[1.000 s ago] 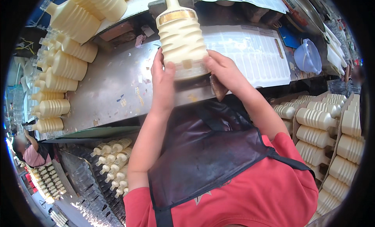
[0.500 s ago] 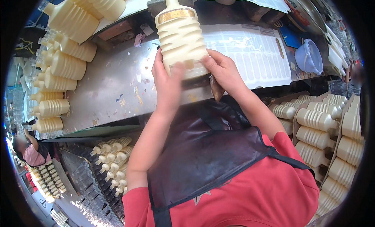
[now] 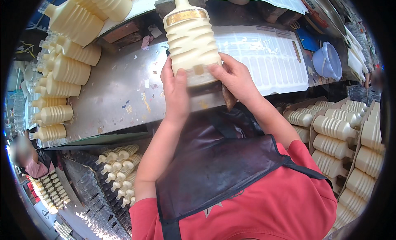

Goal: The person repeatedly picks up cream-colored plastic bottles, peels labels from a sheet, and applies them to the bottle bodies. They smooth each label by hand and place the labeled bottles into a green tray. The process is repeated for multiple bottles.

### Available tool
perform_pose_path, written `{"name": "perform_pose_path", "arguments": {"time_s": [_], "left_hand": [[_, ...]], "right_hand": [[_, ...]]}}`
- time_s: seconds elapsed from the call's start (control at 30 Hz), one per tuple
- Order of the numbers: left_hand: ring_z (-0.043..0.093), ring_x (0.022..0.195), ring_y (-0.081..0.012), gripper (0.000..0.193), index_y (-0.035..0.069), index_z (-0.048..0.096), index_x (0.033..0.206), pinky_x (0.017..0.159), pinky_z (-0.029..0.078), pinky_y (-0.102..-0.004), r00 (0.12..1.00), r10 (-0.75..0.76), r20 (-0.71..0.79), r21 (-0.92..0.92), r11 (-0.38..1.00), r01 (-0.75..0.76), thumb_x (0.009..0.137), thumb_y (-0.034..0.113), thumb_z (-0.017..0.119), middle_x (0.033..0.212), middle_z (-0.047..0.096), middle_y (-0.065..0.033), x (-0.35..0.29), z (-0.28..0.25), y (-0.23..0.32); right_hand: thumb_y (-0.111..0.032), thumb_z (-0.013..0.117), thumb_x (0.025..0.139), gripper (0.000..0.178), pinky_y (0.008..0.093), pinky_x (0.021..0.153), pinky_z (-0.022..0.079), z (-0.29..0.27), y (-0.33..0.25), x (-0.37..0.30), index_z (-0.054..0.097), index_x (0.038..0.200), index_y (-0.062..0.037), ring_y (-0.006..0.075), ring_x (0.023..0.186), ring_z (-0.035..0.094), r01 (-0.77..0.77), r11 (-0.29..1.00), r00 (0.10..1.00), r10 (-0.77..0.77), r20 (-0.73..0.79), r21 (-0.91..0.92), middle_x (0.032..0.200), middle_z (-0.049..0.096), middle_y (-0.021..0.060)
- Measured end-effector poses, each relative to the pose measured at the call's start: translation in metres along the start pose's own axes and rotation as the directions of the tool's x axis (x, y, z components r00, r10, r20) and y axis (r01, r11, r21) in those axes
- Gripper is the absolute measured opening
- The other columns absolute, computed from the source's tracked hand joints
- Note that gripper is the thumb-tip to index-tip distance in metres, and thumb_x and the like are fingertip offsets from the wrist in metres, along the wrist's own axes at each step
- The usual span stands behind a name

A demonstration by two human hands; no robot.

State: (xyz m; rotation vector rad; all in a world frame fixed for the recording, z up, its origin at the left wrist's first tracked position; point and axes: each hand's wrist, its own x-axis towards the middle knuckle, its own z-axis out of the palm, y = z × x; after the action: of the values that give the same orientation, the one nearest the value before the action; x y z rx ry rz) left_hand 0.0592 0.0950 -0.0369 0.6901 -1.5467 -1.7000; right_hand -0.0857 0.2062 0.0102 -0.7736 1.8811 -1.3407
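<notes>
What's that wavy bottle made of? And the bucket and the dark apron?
Bottle: glossy glass or clear plastic, see-through at the top; I can't tell which. Bucket: probably plastic, smooth and thin-walled. Apron: maybe vinyl, with shiny wrinkles.

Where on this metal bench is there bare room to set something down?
The widest free patch of metal bench, bearing only small scraps, lies between the cream bottles along its left end and your left hand. It's crowded right of the held bottle: right hand, white sheet, blue bucket.

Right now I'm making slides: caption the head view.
Left hand and right hand hold a ribbed cream bottle at a grey metal workbench.
</notes>
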Motion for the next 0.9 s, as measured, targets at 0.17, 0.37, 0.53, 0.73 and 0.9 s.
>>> {"name": "perform_pose_path", "arguments": {"time_s": [0.17, 0.37, 0.53, 0.73, 0.9], "left_hand": [[0.038, 0.143, -0.0261, 0.063, -0.004, 0.03, 0.156, 0.121, 0.028, -0.0389, 1.0, -0.024, -0.013, -0.095, 0.995, 0.023, 0.11, 0.036, 0.044, 0.154, 0.037, -0.0177, 0.0, 0.003, 0.005], [0.044, 0.141, -0.0221, 0.052, -0.001, 0.031, 0.156, 0.119, 0.033, -0.0377, 0.999, 0.002, -0.049, -0.241, 0.971, -0.014, 0.113, 0.028, 0.038, 0.153, 0.045, -0.014, -0.004, 0.0, 0.005], [0.043, 0.141, -0.0224, 0.047, 0.0, 0.034, 0.154, 0.12, 0.032, -0.0383, 0.998, -0.067, -0.018, -0.285, 0.957, 0.059, 0.113, 0.024, 0.037, 0.153, 0.043, -0.0134, -0.009, -0.003, 0.006], [0.04, 0.14, -0.0215, 0.049, 0.001, 0.036, 0.151, 0.12, 0.029, -0.0366, 0.999, 0.009, -0.044, -0.133, 0.991, -0.015, 0.11, 0.026, 0.045, 0.151, 0.041, -0.0129, -0.009, 0.007, 0.01], [0.041, 0.139, -0.0213, 0.053, 0.001, 0.035, 0.151, 0.119, 0.029, -0.0367, 1.0, -0.004, -0.026, -0.181, 0.983, -0.001, 0.109, 0.03, 0.049, 0.15, 0.041, -0.0128, -0.008, 0.004, 0.011]], "right_hand": [[-0.044, 0.069, 0.096, 0.057, 0.0326, 0.081, 0.053, -0.001, 0.007, 0.002, 0.063, 0.134, -0.0024, 0.0158, 0.086, 0.067, 0.039, 0.999, 0.999, -0.039, -0.009, 0.005, 0.095, 0.073, 0.0113], [-0.033, 0.057, 0.105, 0.05, 0.032, 0.098, 0.048, -0.011, 0.013, 0.002, 0.056, 0.143, -0.001, 0.0144, 0.11, 0.062, 0.043, 0.991, 0.992, -0.058, 0.116, 0.123, 0.119, 0.07, 0.0114], [-0.032, 0.057, 0.105, 0.05, 0.0332, 0.1, 0.048, -0.01, 0.017, 0.002, 0.055, 0.145, -0.0022, 0.0162, 0.112, 0.062, 0.101, 0.967, 0.987, -0.127, 0.098, 0.233, 0.122, 0.07, 0.0112], [-0.042, 0.065, 0.099, 0.058, 0.0346, 0.087, 0.053, -0.002, 0.008, -0.002, 0.057, 0.143, -0.0044, 0.0187, 0.094, 0.068, 0.108, 0.993, 0.994, -0.108, 0.017, -0.048, 0.102, 0.074, 0.0119], [-0.035, 0.065, 0.103, 0.057, 0.0276, 0.095, 0.047, -0.003, -0.004, -0.005, 0.053, 0.144, 0.0025, 0.0109, 0.107, 0.058, -0.049, 0.999, 0.995, 0.05, 0.084, -0.018, 0.119, 0.067, 0.0095]]}}
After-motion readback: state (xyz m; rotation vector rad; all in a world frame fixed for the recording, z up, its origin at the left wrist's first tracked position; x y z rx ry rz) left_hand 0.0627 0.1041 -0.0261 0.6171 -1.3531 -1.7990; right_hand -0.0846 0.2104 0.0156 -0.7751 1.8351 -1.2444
